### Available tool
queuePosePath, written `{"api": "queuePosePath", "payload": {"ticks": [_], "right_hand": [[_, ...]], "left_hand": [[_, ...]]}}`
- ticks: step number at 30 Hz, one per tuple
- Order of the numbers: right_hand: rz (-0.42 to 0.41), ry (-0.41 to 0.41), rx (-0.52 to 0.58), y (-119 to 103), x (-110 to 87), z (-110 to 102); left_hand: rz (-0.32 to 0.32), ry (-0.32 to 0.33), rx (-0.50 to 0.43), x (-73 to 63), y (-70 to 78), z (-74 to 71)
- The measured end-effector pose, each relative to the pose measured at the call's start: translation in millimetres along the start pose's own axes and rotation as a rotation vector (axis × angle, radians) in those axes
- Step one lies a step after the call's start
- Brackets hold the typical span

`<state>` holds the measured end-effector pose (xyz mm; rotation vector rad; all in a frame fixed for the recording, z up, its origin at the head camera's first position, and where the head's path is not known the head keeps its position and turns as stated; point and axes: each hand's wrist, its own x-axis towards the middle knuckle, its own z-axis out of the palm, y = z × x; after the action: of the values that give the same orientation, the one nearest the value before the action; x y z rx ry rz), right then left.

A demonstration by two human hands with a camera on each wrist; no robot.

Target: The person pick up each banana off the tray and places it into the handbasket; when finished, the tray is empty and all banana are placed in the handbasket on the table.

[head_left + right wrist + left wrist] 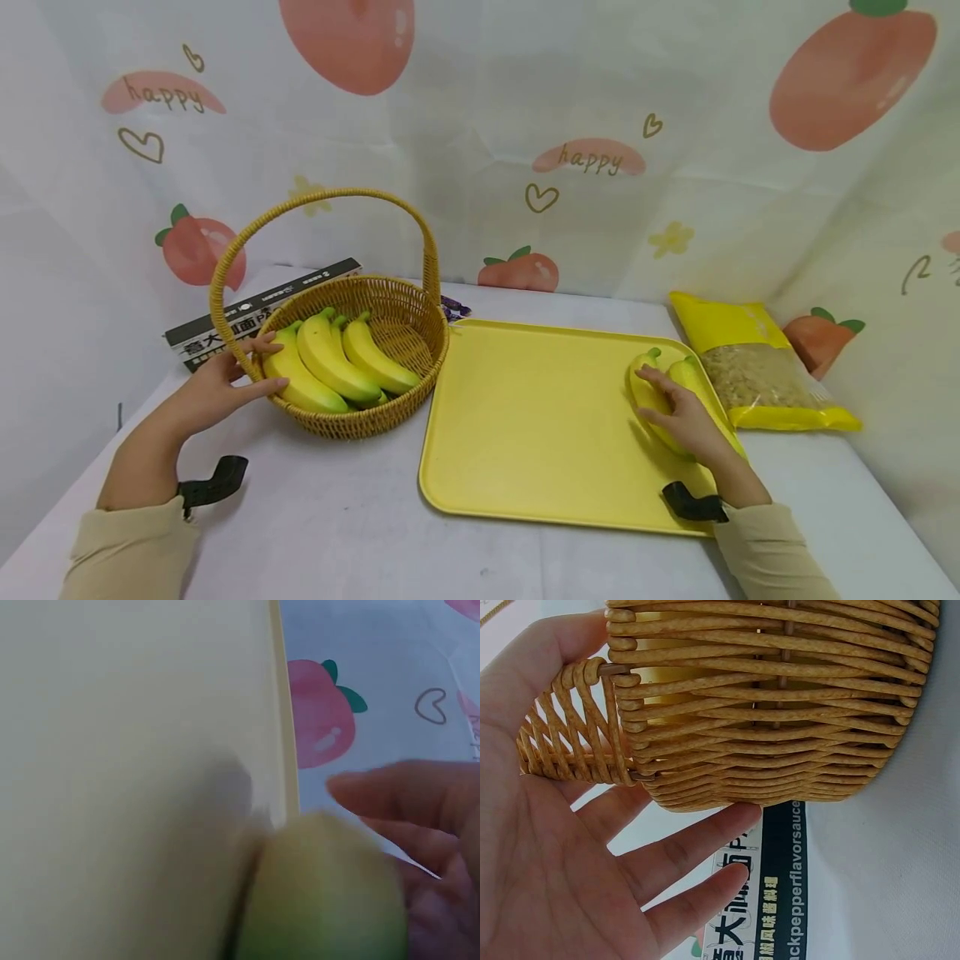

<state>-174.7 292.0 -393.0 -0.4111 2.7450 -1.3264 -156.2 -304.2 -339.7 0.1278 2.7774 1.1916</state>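
Note:
At the left, my left hand [217,387] rests against the side of a wicker basket [360,429] where its handle begins. In the left wrist view its fingers [682,847] are spread and fairly straight around the handle's base, with the thumb up by the rim. Several bananas [330,362] lie inside the basket. On the right side of a yellow tray [525,425] are two bananas [645,367]. My right hand [686,417] lies over them, fingers extended. A blurred banana [322,892] fills the near part of the right wrist view beside the loosely parted fingers [409,795].
A dark and white box [262,304] with printed lettering lies behind the basket. Small purple wrapped items [453,308] show at the basket's back right. A yellow, part-clear bag [761,367] lies beside the tray's right edge. A printed cloth [465,167] hangs behind.

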Motion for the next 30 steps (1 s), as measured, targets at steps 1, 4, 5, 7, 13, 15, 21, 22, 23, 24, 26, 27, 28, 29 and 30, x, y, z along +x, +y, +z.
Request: {"api": "queuePosePath", "payload": {"ticks": [1,4,5,7,13,15,21,22,23,24,26,27,28,29,30], "right_hand": [[-0.020,-0.032,-0.003,-0.1,-0.5,0.9],[-0.073,-0.119,0.001,-1.3,-2.7,4.4],[-0.087,-0.138,0.001,-2.1,-3.3,5.6],[-0.085,-0.149,-0.006,-3.9,-3.7,7.1],[0.036,-0.151,-0.017,-6.7,-3.7,8.0],[0.068,-0.155,-0.035,-6.9,-4.0,7.7],[0.040,-0.142,-0.096,-8.2,-3.2,8.6],[0.026,-0.130,-0.103,-8.4,-2.5,8.9],[0.013,-0.116,-0.113,-8.8,-1.9,9.3],[0.000,-0.101,-0.121,-9.5,-1.2,9.7],[-0.018,-0.078,-0.128,-10.6,0.2,10.4],[-0.030,-0.070,-0.130,-11.0,1.0,11.0],[-0.043,-0.066,-0.130,-11.4,1.8,11.8],[-0.053,-0.067,-0.128,-11.9,2.5,12.6],[-0.062,-0.069,-0.123,-12.3,3.3,13.5]], "left_hand": [[-0.002,-0.001,0.002,-0.1,0.0,-0.1],[-0.001,-0.003,0.007,0.2,-0.2,-0.2],[-0.003,-0.004,0.008,0.4,-0.4,-0.2],[-0.004,-0.007,0.009,0.6,-0.9,-0.2],[-0.003,-0.006,0.003,1.0,-2.3,0.1],[-0.003,-0.005,0.002,1.0,-2.5,0.1],[-0.009,-0.009,0.001,0.7,-3.1,0.2],[-0.009,-0.009,0.000,0.7,-2.9,0.2],[-0.010,-0.008,-0.001,0.7,-2.7,0.1],[-0.009,-0.008,0.000,0.7,-2.5,0.1],[-0.007,-0.007,0.004,0.6,-2.1,-0.1],[-0.006,-0.007,0.006,0.6,-2.0,-0.2],[-0.006,-0.007,0.010,0.6,-1.9,-0.2],[-0.006,-0.007,0.011,0.5,-2.0,-0.1],[-0.009,-0.008,0.011,0.5,-2.1,0.0]]}}
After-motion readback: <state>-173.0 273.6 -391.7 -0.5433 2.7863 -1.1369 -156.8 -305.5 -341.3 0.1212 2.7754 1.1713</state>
